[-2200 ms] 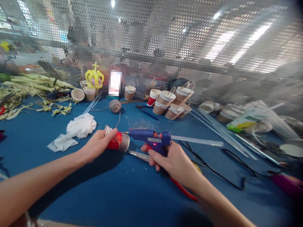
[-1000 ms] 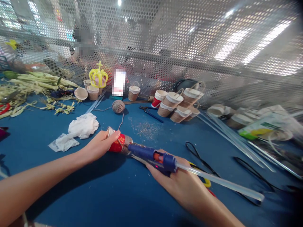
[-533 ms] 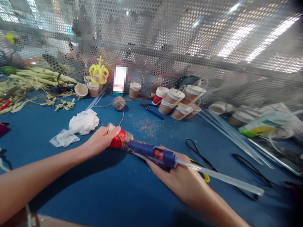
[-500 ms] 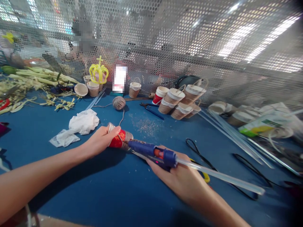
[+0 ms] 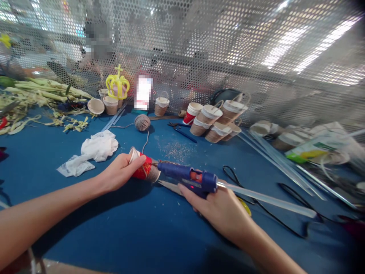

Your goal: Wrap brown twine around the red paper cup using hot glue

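Blue desk [image 5: 128,236]; left hand [image 5: 119,176], grip closed round red paper cup [image 5: 142,170]; right hand [image 5: 224,211] clenched on glue gun [image 5: 186,176], nozzle at twine wrap [image 5: 154,174]; gluing, likely; next wants steady bead.

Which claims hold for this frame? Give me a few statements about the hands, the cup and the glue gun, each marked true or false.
1. The left hand holds a red cup lying on its side. True.
2. The right hand holds a hammer. False: it grips a blue glue gun.
3. The glue gun's nozzle points at the twine-wrapped end of the red cup. True.
4. The ball of twine lies nearer the person than the red cup. False: it lies beyond the cup, toward the mesh wall.
5. A clear glue stick juts from the back of the glue gun. True.
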Available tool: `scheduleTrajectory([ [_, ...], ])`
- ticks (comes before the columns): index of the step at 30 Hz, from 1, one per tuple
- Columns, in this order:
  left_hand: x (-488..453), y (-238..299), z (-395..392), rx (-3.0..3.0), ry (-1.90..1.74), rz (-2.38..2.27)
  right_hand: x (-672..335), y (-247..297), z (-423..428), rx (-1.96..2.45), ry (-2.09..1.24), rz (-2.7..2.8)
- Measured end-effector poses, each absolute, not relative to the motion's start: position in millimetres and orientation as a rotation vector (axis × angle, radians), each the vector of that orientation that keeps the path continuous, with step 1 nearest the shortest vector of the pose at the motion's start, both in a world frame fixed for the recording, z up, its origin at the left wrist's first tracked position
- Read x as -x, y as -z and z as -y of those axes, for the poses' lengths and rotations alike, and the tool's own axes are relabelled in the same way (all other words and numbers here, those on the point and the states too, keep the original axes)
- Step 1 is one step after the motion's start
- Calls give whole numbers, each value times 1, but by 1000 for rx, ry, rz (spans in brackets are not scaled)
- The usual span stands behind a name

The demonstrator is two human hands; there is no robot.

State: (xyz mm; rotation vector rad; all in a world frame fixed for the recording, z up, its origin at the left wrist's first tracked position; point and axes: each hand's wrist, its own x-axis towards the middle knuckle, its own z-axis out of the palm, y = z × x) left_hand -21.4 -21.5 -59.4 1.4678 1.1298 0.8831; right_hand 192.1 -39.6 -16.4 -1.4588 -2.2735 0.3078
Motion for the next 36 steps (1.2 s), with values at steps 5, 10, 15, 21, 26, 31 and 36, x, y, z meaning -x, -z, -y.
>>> scheduleTrajectory([
  [5, 23, 61, 21, -1512, -874, -1168, -192, 19, 39, 1500, -477, 2233],
  [10, 24, 63, 21, -1538, -874, -1196, -195, 22, 38, 1642, -637, 2136],
  [15, 24, 62, 22, -1575, -873, -1241, -194, 21, 33, 1699, -838, 2040],
  [21, 24, 62, 23, -1601, -851, -1240, -189, 15, 31, 1708, -924, 1965],
  [26, 24, 63, 22, -1562, -865, -1221, -190, 15, 31, 1733, -923, 1997],
  [31, 24, 64, 21, -1485, -888, -1178, -192, 16, 37, 1645, -711, 2105],
  [36, 23, 63, 20, -1426, -898, -1142, -189, 12, 39, 1485, -593, 2189],
])
